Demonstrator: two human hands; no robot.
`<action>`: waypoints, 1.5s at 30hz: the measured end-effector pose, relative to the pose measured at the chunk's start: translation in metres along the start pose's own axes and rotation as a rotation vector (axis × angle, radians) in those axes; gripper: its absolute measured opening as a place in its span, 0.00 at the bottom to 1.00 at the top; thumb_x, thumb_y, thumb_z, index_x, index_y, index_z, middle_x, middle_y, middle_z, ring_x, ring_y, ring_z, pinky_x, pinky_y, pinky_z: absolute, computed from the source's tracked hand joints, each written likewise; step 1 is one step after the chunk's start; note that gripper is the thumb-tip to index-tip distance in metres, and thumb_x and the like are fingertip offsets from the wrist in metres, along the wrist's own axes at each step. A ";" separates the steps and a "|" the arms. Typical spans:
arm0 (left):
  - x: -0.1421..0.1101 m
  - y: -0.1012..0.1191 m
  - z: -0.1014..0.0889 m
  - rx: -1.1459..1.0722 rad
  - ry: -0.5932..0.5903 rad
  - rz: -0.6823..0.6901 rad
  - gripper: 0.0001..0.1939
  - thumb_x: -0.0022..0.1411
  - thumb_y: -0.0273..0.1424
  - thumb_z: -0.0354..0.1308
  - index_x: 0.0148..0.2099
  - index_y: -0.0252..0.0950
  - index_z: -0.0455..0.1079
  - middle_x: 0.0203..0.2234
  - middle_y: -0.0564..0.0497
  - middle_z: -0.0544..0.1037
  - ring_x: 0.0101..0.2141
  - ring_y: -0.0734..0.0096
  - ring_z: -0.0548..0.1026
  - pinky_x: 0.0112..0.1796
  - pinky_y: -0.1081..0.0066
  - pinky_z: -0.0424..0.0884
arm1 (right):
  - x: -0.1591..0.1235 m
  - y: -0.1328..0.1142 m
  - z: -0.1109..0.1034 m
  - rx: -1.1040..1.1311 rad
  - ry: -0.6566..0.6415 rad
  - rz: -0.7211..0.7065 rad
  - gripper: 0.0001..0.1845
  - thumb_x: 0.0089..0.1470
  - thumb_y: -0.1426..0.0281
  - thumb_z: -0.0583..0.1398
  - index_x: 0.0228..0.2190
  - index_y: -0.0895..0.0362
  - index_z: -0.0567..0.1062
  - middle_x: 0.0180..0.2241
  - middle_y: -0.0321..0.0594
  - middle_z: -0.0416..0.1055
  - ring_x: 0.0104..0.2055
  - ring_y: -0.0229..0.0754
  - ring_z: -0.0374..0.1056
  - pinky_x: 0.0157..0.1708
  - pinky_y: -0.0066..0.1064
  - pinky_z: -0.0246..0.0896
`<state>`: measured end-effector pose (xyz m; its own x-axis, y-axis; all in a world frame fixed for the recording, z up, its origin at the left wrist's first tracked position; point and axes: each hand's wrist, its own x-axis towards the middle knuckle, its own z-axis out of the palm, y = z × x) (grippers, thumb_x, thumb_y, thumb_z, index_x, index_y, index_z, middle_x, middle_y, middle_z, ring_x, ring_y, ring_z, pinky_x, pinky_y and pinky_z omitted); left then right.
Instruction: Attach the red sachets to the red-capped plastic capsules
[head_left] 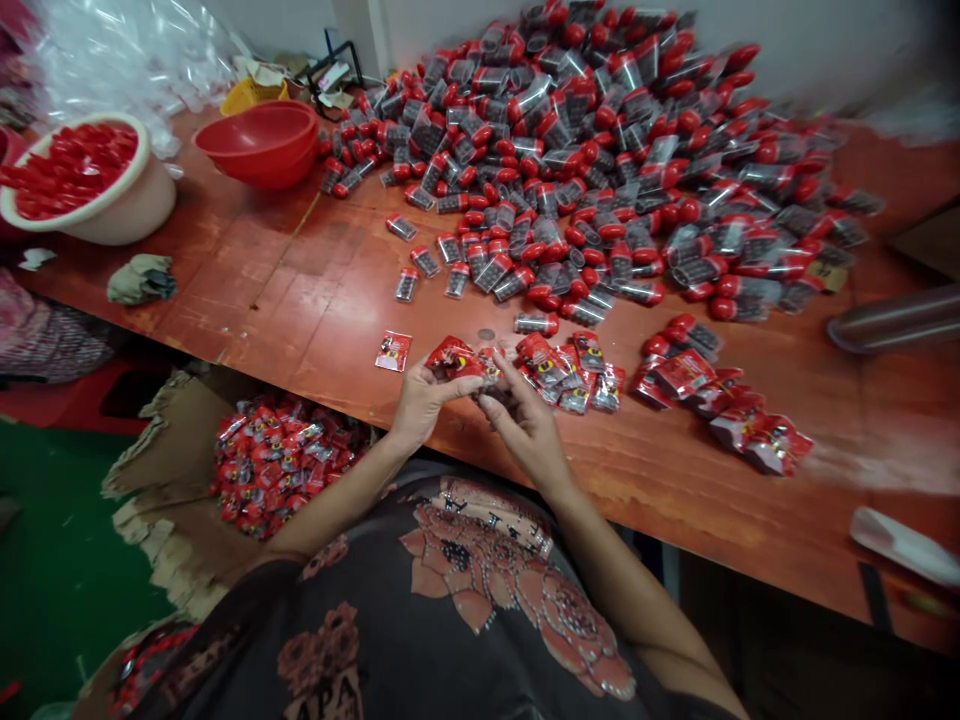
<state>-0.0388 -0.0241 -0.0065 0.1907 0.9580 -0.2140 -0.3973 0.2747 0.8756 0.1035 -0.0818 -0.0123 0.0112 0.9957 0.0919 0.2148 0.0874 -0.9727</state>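
My left hand is closed on a red printed packet, with the thumb along its lower edge. Close beside it, my right hand pinches a smaller-looking red piece of packet; whether this is a second packet or part of the same one I cannot tell. A single flat red packet lies left of my hands. Just right of them is a loose group of red and clear packets. Farther right a row of red packets lies with capped tubes.
Behind my hands rises a big heap of clear tubes with red caps. A white tub of red pieces, a red bowl and a cloth stand left. Below the table edge is a cardboard box of red packets. A white scoop lies right.
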 end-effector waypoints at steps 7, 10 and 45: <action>0.004 0.006 0.001 -0.056 0.190 0.129 0.20 0.40 0.35 0.75 0.38 0.38 0.78 0.32 0.53 0.81 0.30 0.75 0.77 0.34 0.73 0.74 | -0.002 -0.001 -0.005 -0.151 0.040 -0.165 0.28 0.64 0.70 0.54 0.61 0.35 0.62 0.44 0.41 0.70 0.47 0.47 0.69 0.48 0.47 0.67; 0.007 0.011 -0.006 0.064 0.210 0.182 0.15 0.44 0.39 0.74 0.32 0.35 0.77 0.25 0.53 0.79 0.25 0.76 0.75 0.31 0.73 0.73 | -0.004 0.001 -0.007 -0.159 0.021 -0.158 0.28 0.64 0.70 0.54 0.61 0.35 0.62 0.44 0.40 0.70 0.46 0.47 0.69 0.46 0.47 0.67; -0.019 -0.005 0.019 -0.033 0.097 -0.097 0.14 0.40 0.29 0.74 0.33 0.36 0.77 0.30 0.51 0.82 0.30 0.74 0.77 0.38 0.70 0.74 | -0.017 0.011 0.010 0.217 0.135 0.100 0.20 0.59 0.64 0.60 0.53 0.46 0.69 0.42 0.40 0.74 0.41 0.43 0.72 0.40 0.40 0.72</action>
<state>-0.0233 -0.0452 0.0012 0.1424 0.9297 -0.3397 -0.4111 0.3677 0.8342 0.0958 -0.0975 -0.0272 0.1551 0.9879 0.0069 -0.0084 0.0083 -0.9999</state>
